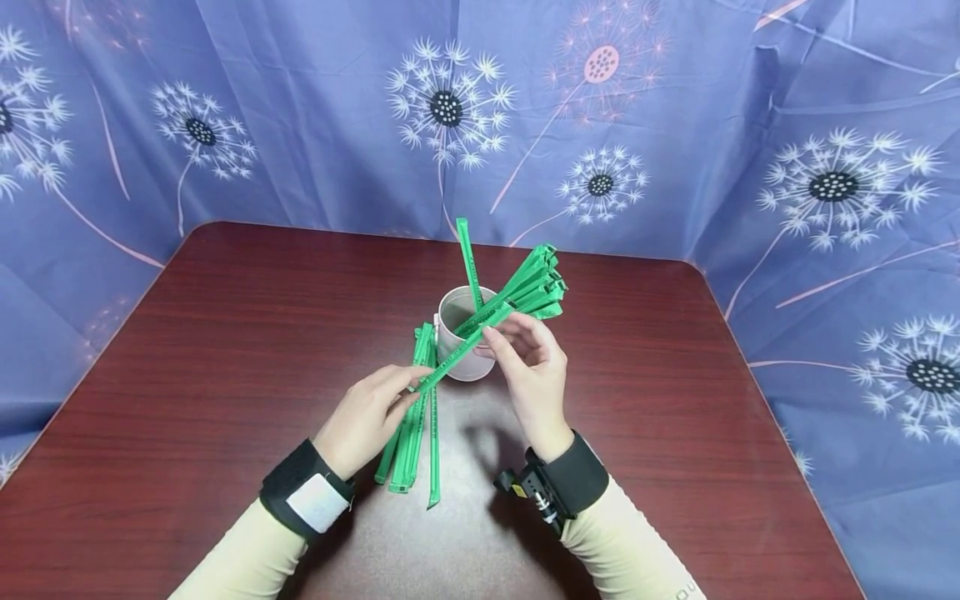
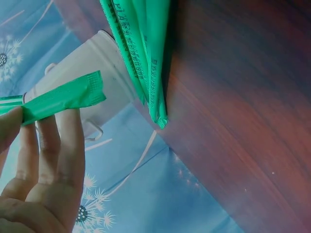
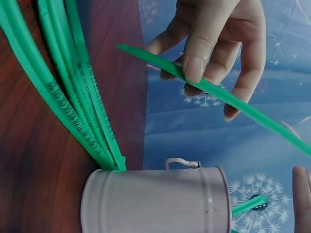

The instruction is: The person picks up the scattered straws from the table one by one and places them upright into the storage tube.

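My left hand [image 1: 371,417] pinches the lower end of a slim green stick packet [image 1: 453,357], its sealed tip [image 2: 92,90] sticking out past the fingers in the left wrist view. Farther up the same packet, my right hand [image 1: 536,367] pinches it between thumb and fingers; the right wrist view catches only a fingertip [image 3: 301,194] of that hand. Held aslant, the packet crosses in front of a pale metal pail [image 1: 467,367]. A bundle of green packets [image 1: 536,287] leans right in the pail, and a single packet [image 1: 468,258] leans at its back.
More printed green packets [image 1: 408,446] lie on the dark red wooden table [image 1: 247,333], left of the pail and close to its base. A small handle [image 3: 182,161] juts from the pail's side. Blue dandelion-print cloth [image 1: 315,100] hangs behind the table.
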Demonstrator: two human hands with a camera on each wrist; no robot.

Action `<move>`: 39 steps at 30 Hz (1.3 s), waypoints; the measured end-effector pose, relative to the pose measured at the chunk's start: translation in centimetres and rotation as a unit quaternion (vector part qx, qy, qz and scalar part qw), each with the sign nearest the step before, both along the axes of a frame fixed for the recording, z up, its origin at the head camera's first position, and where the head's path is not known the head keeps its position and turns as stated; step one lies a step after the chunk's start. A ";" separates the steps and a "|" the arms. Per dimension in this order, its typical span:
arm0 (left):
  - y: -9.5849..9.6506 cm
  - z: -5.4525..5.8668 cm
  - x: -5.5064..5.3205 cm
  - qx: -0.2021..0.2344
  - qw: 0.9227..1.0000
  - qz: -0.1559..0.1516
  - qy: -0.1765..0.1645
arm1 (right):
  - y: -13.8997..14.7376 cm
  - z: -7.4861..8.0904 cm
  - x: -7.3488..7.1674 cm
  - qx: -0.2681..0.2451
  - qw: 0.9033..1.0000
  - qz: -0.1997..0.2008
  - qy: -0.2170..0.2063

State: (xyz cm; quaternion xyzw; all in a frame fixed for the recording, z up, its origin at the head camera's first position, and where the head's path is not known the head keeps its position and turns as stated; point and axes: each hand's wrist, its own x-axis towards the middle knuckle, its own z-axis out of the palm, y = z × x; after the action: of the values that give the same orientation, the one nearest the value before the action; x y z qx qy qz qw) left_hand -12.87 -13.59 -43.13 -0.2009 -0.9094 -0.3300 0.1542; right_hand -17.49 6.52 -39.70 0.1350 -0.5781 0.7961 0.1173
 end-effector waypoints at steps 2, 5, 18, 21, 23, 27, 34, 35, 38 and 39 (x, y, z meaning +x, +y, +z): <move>0.0 -0.1 0.0 0.004 1.000 -0.009 0.016 | 0.0 0.1 0.1 0.005 1.000 -0.002 0.005; 0.0 -0.2 -0.1 0.010 0.999 -0.021 0.038 | 0.1 0.2 0.2 0.030 0.999 -0.013 0.014; -0.6 -0.5 -0.1 -0.059 0.991 0.052 -0.113 | 0.3 1.1 0.1 0.034 0.993 -0.078 0.087; -0.9 -0.8 0.0 -0.097 0.978 0.073 -0.169 | 0.5 1.4 0.0 0.021 0.988 -0.113 0.102; -1.1 -0.9 0.0 -0.118 0.970 0.076 -0.198 | 0.7 1.6 0.0 0.015 0.983 -0.145 0.112; -1.3 -1.1 0.0 -0.130 0.958 0.071 -0.247 | 0.9 1.8 -0.1 -0.015 0.971 -0.191 0.141; -1.5 -1.3 0.1 -0.133 0.953 0.060 -0.265 | 1.3 1.8 -0.5 -0.084 0.956 -0.218 0.179; -1.5 -1.4 0.1 -0.131 0.953 0.061 -0.267 | 1.4 1.7 -0.5 -0.089 0.954 -0.220 0.182; -1.5 -1.4 0.1 -0.117 0.949 0.070 -0.284 | 1.5 1.3 -0.7 -0.082 0.952 -0.230 0.182; -1.5 -1.4 0.1 -0.110 0.948 0.073 -0.290 | 1.6 1.2 -0.7 -0.077 0.953 -0.233 0.178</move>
State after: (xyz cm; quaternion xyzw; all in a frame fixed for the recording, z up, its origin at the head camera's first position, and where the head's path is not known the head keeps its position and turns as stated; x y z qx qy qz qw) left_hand -12.79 -15.05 -44.51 -0.0447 -0.9577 -0.2597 -0.1156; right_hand -18.24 8.08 -38.49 0.1271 -0.5000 0.7518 0.4106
